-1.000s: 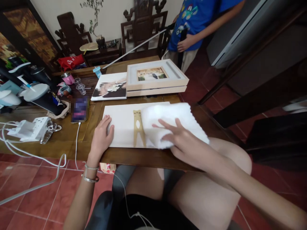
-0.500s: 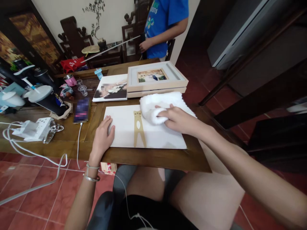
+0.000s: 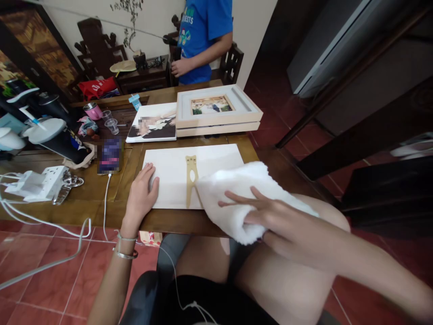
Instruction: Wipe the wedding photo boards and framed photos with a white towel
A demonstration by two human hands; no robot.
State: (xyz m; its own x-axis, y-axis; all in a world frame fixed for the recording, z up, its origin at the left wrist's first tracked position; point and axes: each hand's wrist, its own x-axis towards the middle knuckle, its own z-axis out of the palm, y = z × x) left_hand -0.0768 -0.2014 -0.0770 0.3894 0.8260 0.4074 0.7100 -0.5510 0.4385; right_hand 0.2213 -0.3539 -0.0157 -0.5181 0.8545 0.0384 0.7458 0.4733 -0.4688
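Note:
A white board (image 3: 172, 174) with a tan wooden stand piece (image 3: 190, 178) lies face down on the wooden table (image 3: 88, 194). My left hand (image 3: 142, 196) rests flat on the board's left edge, fingers stretched out. My right hand (image 3: 267, 219) presses a white fluffy cloth (image 3: 237, 198) at the board's near right corner, over the table's front edge, fingers spread on top of it.
Behind the board lie a photo print (image 3: 154, 126) and two stacked light wooden frames (image 3: 216, 110). A phone (image 3: 110, 155) on a cable, a white power strip (image 3: 37, 183), cups and clutter fill the left. A person in a blue shirt (image 3: 203, 31) stands beyond the table.
My right hand dragged the cloth from the board's far right corner back to the near right edge. The person in blue moved further left. My left hand stayed put.

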